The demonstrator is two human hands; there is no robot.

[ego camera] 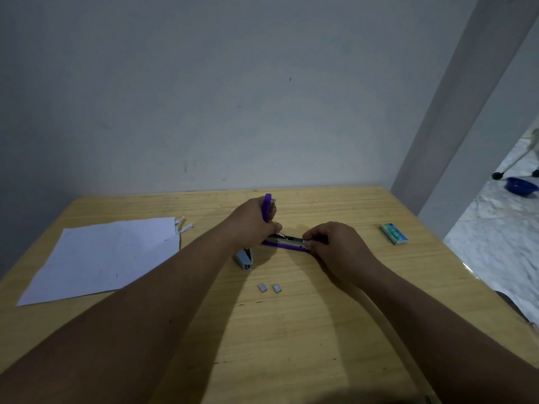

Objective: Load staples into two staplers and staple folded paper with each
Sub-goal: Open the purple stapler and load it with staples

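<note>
Opened purple stapler lies left-right, lid upright in left hand.

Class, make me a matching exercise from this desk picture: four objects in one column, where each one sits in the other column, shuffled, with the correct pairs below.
Things:
1. purple stapler
2. grey stapler
3. staple box
4. paper sheet

Places:
A. far right of the table, alone
B. left side of the table, lying flat
C. opened up, held between both hands
D. under the left forearm, untouched

Pairs: 1-C, 2-D, 3-A, 4-B
</note>
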